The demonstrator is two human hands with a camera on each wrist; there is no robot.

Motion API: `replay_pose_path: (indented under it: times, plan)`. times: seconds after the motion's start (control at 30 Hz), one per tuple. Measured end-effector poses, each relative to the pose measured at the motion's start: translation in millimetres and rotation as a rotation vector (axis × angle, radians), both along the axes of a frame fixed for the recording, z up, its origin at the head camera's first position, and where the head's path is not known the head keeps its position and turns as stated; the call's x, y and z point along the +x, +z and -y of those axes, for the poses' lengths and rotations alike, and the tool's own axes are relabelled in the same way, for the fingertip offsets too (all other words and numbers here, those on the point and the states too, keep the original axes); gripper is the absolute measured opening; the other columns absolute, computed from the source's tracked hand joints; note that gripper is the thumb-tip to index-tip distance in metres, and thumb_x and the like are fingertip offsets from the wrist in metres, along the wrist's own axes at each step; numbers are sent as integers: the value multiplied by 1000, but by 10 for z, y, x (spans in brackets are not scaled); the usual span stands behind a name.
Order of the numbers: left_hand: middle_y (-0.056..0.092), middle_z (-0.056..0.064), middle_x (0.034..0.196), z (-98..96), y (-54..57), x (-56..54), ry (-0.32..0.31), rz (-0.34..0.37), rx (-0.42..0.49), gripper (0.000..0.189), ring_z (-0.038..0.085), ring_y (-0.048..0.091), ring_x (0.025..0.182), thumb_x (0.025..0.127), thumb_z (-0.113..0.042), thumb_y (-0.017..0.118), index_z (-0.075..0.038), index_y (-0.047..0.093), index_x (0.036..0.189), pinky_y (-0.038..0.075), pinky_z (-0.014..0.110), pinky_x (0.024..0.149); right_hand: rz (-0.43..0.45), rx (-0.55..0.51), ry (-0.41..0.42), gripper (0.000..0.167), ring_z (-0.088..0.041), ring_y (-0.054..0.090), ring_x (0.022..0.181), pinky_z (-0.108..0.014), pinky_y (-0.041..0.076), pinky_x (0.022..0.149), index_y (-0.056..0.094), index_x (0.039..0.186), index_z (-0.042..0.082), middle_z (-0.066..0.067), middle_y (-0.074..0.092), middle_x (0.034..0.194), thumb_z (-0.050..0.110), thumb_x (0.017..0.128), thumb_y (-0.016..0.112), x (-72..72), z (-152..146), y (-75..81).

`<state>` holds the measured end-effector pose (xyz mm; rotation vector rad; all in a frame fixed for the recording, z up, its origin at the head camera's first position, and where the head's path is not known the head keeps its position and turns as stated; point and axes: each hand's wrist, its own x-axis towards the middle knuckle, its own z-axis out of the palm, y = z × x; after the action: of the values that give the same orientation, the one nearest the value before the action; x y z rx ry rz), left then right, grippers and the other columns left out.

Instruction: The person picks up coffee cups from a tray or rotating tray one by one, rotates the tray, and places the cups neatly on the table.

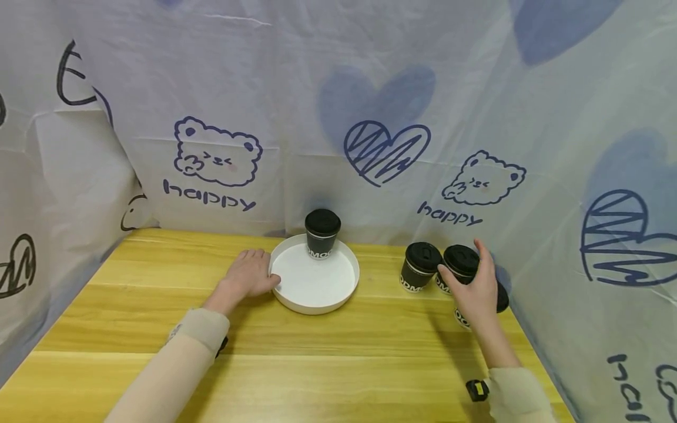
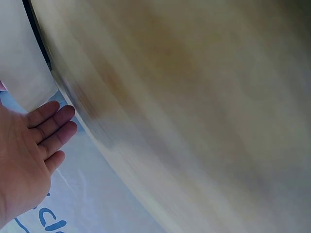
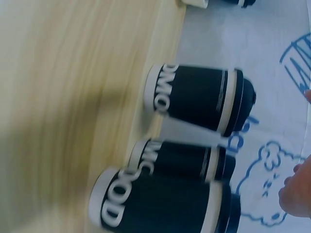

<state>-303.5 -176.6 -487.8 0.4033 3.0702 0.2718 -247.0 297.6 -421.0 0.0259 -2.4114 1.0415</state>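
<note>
A round white tray (image 1: 317, 308) lies on the wooden table, with one black lidded paper cup (image 1: 321, 238) upright inside it. My left hand (image 1: 248, 276) is at the tray's left rim, thumb over the edge and the other fingers outside it, fairly straight in the left wrist view. To the right, my right hand (image 1: 476, 291) reaches over a group of similar cups, thumb and fingers spread apart. The group includes a left cup (image 1: 419, 267), a back cup (image 1: 461, 260) and a nearer cup (image 1: 502, 298), partly hidden by the hand. Whether the right hand touches any cup cannot be told.
A pale cloth (image 1: 296, 117) with hearts and bears hangs behind the wooden table (image 1: 338, 376) and along its sides. In the right wrist view, the nearest cup (image 3: 160, 204) partly covers another cup (image 3: 187, 158). A third cup (image 3: 199, 97) stands apart from these.
</note>
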Motion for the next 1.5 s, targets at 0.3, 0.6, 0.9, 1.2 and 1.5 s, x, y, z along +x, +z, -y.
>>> replay_pose_path:
  times: [0.3,0.6,0.9,1.2,1.5]
  plan:
    - [46,34,151,6,13,-5,0,0,-1,80,49,38,144,94,-46,56,16,45,144,24,58,125,-40,39,153,72,-38,37,148,-60,32,119,38,159,6,-16,42,161,32,99,69,-244,377,-24]
    - [50,33,147,8,24,17,2,-18,-9,76,49,42,141,94,-44,56,15,48,141,27,58,123,95,48,211,68,-36,40,147,-56,34,120,37,158,7,-16,44,159,33,101,65,-420,702,-133]
    - [45,34,152,-6,-2,9,6,7,-10,80,49,38,144,94,-46,55,15,45,145,24,58,125,136,84,220,69,-39,41,145,-60,38,116,34,159,8,-17,40,160,29,101,64,-466,893,-196]
    - [47,34,150,-1,5,31,12,-4,-12,78,49,40,143,94,-44,55,16,46,144,25,58,124,125,151,221,70,-39,40,146,-56,36,119,34,159,4,-19,39,161,27,100,64,-483,988,-194]
    - [49,33,148,-6,2,27,7,-12,-14,76,49,42,141,94,-43,55,16,48,142,27,58,124,127,106,278,68,-39,41,146,-52,34,122,37,156,0,-20,43,158,22,98,65,-548,1240,-264]
